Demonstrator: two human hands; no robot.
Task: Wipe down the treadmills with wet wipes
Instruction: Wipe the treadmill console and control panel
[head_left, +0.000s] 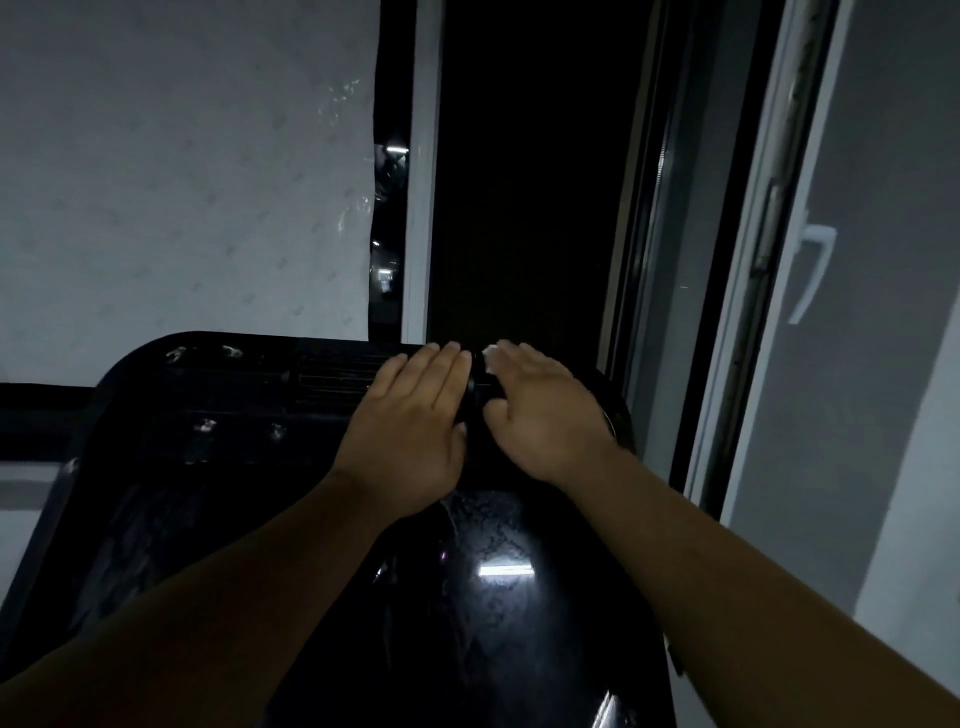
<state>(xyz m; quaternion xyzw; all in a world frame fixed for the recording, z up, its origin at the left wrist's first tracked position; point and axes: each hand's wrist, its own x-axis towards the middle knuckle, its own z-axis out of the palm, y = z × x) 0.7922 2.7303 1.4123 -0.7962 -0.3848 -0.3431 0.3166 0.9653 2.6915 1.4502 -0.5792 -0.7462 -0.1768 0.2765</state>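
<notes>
Forearms (249, 603) reach forward; left hand (410, 431) and right hand (545, 415) rest on treadmill console (234, 415).

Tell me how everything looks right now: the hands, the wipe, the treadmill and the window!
Treadmill: glossy black, speckled and shiny.
Wipe: mostly hidden, only a white bit showing.
Left hand: fingers straight, flat on the treadmill's top edge.
Right hand: fingers straight, pressing on the wipe.
Window handle: white, pointing down.
Window film: right edge ragged.
</notes>
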